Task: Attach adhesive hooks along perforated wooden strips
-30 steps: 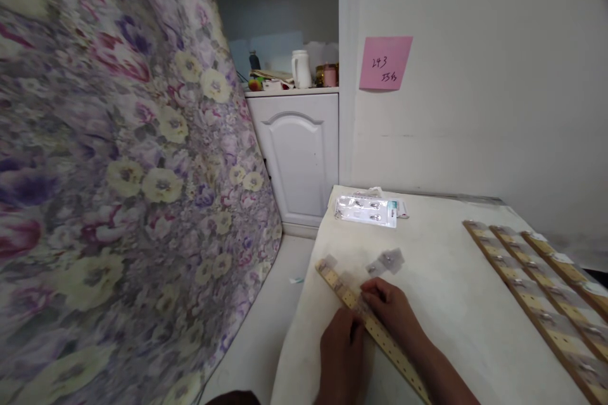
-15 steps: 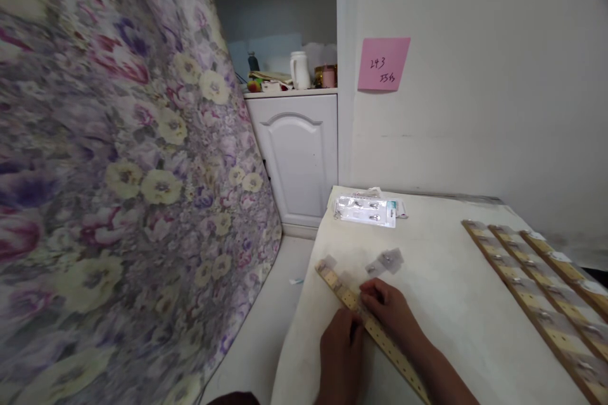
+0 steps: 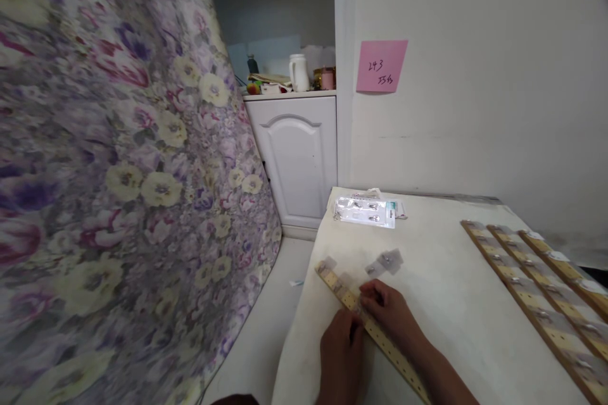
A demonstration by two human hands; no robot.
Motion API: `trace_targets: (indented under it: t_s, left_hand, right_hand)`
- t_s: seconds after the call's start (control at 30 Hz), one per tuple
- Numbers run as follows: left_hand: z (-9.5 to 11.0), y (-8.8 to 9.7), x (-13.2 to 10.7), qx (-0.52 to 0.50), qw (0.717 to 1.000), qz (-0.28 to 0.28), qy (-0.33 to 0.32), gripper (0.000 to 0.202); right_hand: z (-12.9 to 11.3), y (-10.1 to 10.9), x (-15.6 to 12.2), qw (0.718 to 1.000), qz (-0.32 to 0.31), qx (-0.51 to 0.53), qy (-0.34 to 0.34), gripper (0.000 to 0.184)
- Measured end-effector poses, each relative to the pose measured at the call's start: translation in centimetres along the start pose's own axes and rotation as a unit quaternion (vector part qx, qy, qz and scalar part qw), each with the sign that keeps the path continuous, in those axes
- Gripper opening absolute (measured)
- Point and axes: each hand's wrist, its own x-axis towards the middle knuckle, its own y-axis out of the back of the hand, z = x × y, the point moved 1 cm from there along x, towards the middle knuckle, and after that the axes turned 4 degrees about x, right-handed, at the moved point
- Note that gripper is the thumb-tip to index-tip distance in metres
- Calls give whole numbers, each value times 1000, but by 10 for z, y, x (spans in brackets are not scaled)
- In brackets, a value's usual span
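A pale wooden strip [image 3: 387, 347] with rows of small holes lies slantwise on the white-covered table. My left hand [image 3: 338, 338] is at its near side, fingers curled in and touching the strip's middle. Just across from it, my right hand [image 3: 384, 305] bends over the strip with thumb and fingers pinched together. Whatever sits between the fingertips of either hand is too small and hidden to name. Clear plastic pieces lie along the strip's far end. Beyond my right hand are small clear plastic packets [image 3: 386, 261] with metal bits inside.
Flat clear packs [image 3: 365, 211] with metal pieces lie at the table's back left. Several wooden strips [image 3: 532, 300] with clear pieces on them line the right side. A floral curtain [image 3: 142, 171] hangs at left, beside a white cabinet [image 3: 300, 161]. A pink note [image 3: 381, 66] is on the wall.
The view has shifted very slightly. Both hands stay at the same spot on the wooden strip, with no clear movement of the fingers.
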Motion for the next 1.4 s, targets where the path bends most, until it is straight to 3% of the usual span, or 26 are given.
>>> trace_targets:
  t_s: [0.47, 0.63, 0.83, 1.4]
  left_hand:
    - [-1, 2, -1, -20, 999, 9, 24, 6]
    - [-5, 2, 0, 4, 999, 37, 11, 7]
    - [-2, 3, 3, 1, 1000, 23, -20, 6]
    - [-1, 2, 3, -1, 999, 33, -30, 8]
  right_hand:
    - [-5, 1, -1, 1000, -2, -6, 1, 19]
    - [-2, 0, 0, 1000, 3, -16, 10, 19]
    - [0, -1, 0, 1000, 4, -24, 14, 20]
    - [-3, 0, -1, 1000, 1, -26, 16, 19]
